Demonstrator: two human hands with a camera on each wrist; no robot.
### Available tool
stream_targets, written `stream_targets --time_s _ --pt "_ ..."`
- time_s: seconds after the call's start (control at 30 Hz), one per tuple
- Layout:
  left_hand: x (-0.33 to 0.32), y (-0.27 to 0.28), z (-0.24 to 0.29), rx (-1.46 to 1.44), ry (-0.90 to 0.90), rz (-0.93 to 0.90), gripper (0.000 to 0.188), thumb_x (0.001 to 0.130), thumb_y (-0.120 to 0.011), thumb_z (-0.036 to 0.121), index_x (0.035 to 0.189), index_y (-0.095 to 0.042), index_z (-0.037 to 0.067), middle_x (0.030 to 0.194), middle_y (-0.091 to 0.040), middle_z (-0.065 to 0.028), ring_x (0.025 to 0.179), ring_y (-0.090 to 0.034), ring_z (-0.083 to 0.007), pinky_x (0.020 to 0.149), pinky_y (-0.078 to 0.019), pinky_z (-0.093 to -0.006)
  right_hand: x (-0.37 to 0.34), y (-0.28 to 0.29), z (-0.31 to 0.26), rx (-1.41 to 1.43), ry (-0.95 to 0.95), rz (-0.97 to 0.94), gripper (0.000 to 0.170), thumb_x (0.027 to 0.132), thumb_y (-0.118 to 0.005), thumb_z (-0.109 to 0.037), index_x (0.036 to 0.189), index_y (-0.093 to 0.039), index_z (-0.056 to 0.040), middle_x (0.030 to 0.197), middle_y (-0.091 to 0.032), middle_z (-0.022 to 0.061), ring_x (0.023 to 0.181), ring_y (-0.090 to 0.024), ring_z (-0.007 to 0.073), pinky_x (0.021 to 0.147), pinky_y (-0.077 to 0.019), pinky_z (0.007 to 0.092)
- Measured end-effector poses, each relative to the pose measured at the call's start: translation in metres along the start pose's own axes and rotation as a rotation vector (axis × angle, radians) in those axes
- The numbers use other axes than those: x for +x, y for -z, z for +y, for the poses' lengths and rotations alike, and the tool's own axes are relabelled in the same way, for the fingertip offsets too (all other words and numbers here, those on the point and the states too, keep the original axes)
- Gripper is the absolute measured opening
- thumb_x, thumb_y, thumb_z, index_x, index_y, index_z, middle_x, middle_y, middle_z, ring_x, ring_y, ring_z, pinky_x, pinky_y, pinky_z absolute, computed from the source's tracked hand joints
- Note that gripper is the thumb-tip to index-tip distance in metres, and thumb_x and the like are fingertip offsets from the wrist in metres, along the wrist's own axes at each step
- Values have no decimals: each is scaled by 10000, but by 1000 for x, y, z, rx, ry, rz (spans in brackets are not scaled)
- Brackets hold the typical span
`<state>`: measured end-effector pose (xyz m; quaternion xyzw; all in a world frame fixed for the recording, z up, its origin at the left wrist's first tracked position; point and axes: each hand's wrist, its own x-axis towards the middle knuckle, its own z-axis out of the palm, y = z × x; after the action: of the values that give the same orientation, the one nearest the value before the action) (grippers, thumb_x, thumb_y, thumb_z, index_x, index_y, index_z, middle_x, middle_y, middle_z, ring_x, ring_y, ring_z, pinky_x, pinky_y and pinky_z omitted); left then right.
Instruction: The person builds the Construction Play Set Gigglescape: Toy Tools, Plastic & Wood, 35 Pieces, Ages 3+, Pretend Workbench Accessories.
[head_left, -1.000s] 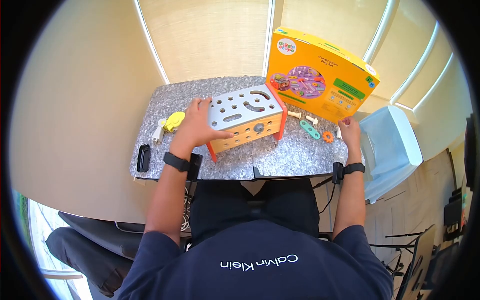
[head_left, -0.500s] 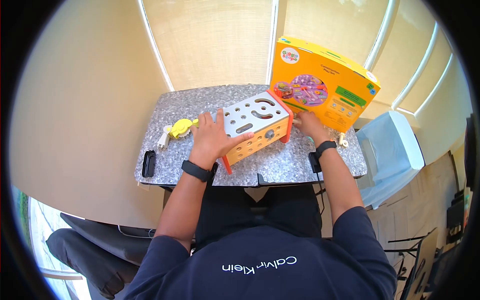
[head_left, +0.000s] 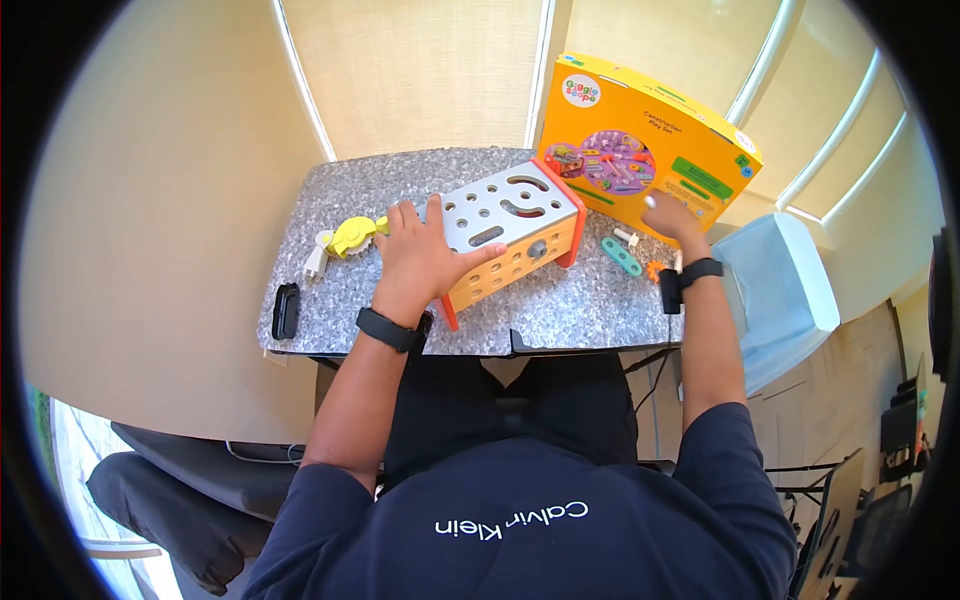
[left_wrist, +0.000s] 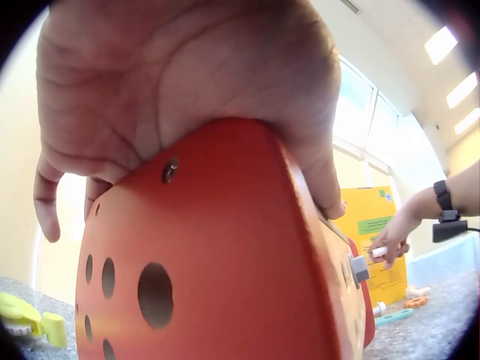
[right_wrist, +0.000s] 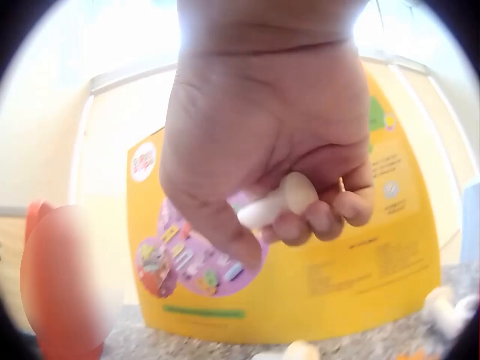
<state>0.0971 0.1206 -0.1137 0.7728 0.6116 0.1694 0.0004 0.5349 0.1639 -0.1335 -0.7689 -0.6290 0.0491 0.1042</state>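
Your left hand [head_left: 418,262] grips the near-left end of the toy bench [head_left: 520,228], palm over its red end panel [left_wrist: 217,240] and thumb on the front side. The bench stands on the grey table [head_left: 375,180]. Your right hand [head_left: 677,219] pinches a white bolt [right_wrist: 262,212] in front of the yellow box [head_left: 690,135]. The teal strip [head_left: 621,257] and orange gear [head_left: 655,271] lie near that hand; the yellow toy [head_left: 353,237] lies left of the bench.

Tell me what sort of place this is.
Probably an indoor office or similar shared room, though the views don't settle it: rectangular ceiling lights, a window and a small speckled table suggest so.
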Motion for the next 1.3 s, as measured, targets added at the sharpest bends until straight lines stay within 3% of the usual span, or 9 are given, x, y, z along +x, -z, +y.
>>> stream_targets --time_s 0.1,0.2,0.53,0.67,0.77,0.87,0.93,1.03,1.3 --pt "-1 -2 -1 -9 -2 23 1247 679 -633 945 1493 -512 8 1387 -512 -344 1407 -402 -461 1026 -396 -666 -17 18 55 -227 80 -270 719 706 -862 -355 1308 -649 -25 1258 -698 244 1183 -652 429 1015 -516 467" --pt "-2 3 3 -5 7 0 1252 691 -641 930 1515 -478 2 1394 -492 -343 1398 -396 -465 1044 -396 -658 -24 -27 93 -164 159 -197 837 540 -974 -348 1253 -680 -22 1227 -713 231 1172 -661 406 993 -531 445" --pt "-4 8 2 3 -2 -17 1212 727 -636 910 1534 -453 24 1383 -492 -316 1357 -415 -445 1056 -378 -639 -54 -38 59 -253 -54 -273 745 576 -949 -417 1167 -717 -28 1187 -729 206 1127 -684 385 950 -551 443" --pt "-9 10 2 -3 9 -15 1116 782 -595 892 1506 -496 48 1411 -496 -270 1353 -417 -425 1078 -338 -634 -70 -22 43 -288 -50 -91 645 615 -912 -419 1113 -728 -53 1081 -752 189 1029 -714 372 877 -570 459" --pt "-12 11 7 4 -190 260 913 865 -641 767 1452 -566 71 1427 -513 -195 1361 -426 -352 1100 -288 -629 -84 4 11 -181 26 130 555 657 -882 -401 1078 -722 -76 1015 -757 184 975 -726 365 814 -578 467" --pt "-20 42 27 -143 -356 405 675 906 -746 561 1360 -653 70 1293 -652 -159 1213 -581 -283 1007 -434 -541 -121 45 -61 -36 199 288 495 710 -864 -367 1096 -701 -103 967 -751 175 938 -728 360 773 -571 464" --pt "-22 60 40 -737 -281 5 488 895 -815 384 1219 -729 29 1040 -763 -123 932 -701 -205 804 -543 -384 -142 62 -108 15 325 328 479 736 -855 -352 1117 -684 -116 934 -748 168 904 -731 359 747 -569 461" --pt "-20 55 46 -900 -318 -48 396 889 -832 315 1099 -760 -14 878 -780 -118 758 -726 -155 649 -547 -266 -162 63 -156 73 485 269 496 771 -839 -348 1169 -646 -126 861 -741 142 819 -735 333 702 -566 440" --pt "-20 45 34 -1028 -199 -239 340 880 -843 247 1056 -769 -34 903 -788 -126 809 -750 -130 712 -575 -256 -177 40 -192 119 654 282 512 796 -822 -318 1176 -574 -82 748 -688 128 739 -726 323 656 -562 426"
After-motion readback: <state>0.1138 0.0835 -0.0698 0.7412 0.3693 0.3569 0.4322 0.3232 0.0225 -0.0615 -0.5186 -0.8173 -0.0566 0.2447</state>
